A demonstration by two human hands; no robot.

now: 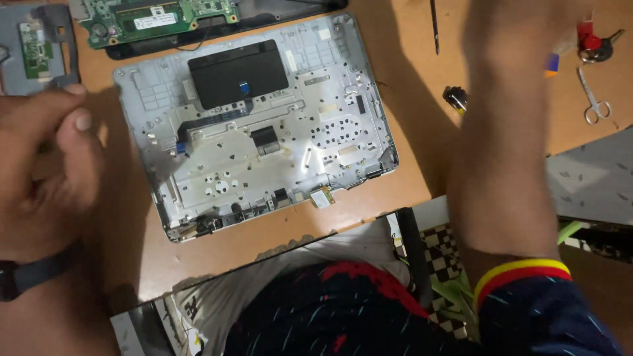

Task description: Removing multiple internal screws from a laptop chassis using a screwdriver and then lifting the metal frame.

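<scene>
Looking down, I had the stripped laptop shell (pixel 257 125), its silver inside facing up, lying flat on the wooden table (pixel 422 151) in front of me. My left hand (pixel 46 165) hung at the table's left edge, just beside the shell, fingers curled loosely toward the thumb; whether anything sat between them I could not tell. My right hand (pixel 521 26) was stretched out past the shell's far right corner, blurred and partly cut off, so its grip could not be made out. A green circuit board (pixel 151 18) rested just beyond the shell. Small scissors (pixel 595 105), red-capped keys (pixel 593 43) and a thin screwdriver (pixel 434 26) lay near my right hand.
</scene>
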